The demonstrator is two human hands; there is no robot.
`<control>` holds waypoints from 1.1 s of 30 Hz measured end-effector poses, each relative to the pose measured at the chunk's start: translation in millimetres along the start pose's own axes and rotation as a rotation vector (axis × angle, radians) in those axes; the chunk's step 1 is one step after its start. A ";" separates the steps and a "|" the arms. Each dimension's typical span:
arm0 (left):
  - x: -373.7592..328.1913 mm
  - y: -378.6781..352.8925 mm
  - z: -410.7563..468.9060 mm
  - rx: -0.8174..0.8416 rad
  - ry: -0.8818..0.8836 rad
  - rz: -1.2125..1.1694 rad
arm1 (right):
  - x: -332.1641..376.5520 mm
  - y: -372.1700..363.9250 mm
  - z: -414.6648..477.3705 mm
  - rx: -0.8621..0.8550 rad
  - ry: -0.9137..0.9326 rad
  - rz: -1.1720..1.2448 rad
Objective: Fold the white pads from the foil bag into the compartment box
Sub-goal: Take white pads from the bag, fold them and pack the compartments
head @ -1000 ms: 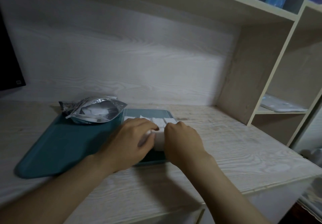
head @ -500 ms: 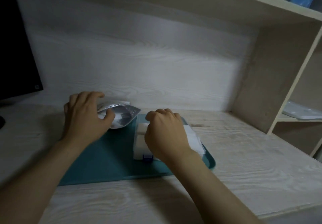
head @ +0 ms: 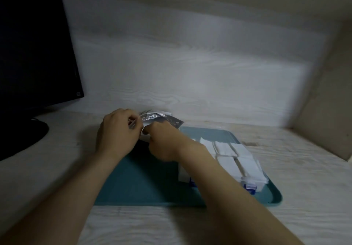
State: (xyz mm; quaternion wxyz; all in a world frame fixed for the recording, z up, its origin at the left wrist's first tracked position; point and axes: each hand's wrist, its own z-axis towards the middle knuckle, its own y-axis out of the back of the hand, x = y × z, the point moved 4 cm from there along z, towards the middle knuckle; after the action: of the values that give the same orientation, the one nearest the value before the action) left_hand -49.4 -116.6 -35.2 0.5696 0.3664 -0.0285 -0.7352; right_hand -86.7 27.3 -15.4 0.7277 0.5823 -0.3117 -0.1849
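At foil bag [head: 162,118], right hand [head: 164,142] joins left hand [head: 118,133], compartment box [head: 240,161] released

1. The tray [head: 133,183] lies on the desk [head: 285,216].
2. The compartment box [head: 253,184] sits on the tray's right half, with pads [head: 228,164] in its compartments.
3. The foil bag [head: 163,118] lies at the tray's far edge, left of the box.
4. The left hand [head: 118,134] and right hand [head: 163,141] meet at the foil bag's near side.
5. The monitor [head: 34,54] stands on the desk, well left of the tray.

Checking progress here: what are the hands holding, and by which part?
Left hand pinches the crinkled silver foil bag at its open mouth; right hand is there too, grip unclear.
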 end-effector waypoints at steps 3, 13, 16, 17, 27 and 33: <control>1.9 4.5 2.7 -0.024 0.024 -0.028 | -0.1 -8.6 9.8 0.021 -0.039 -0.006; 15.1 0.4 4.5 -0.042 0.122 -0.048 | 3.9 -44.3 19.1 0.243 -0.063 -0.131; 20.9 -4.2 3.8 0.008 0.158 -0.022 | 3.6 -43.8 17.9 0.208 -0.021 -0.164; 22.4 -5.5 3.6 0.031 0.169 -0.011 | 2.8 -43.3 16.4 0.192 -0.007 -0.175; 22.3 -8.9 0.2 0.143 0.197 0.021 | 8.5 -34.6 -2.3 0.084 0.003 -0.346; 18.7 -6.7 -0.9 0.133 0.184 0.032 | 9.4 -33.1 -5.2 0.063 0.041 -0.363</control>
State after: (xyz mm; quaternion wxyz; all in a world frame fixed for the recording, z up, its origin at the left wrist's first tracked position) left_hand -56.0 -129.9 -48.4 0.5559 0.4688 -0.0308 -0.6857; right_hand -73.2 16.8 -45.7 0.6700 0.6552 -0.1921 -0.2914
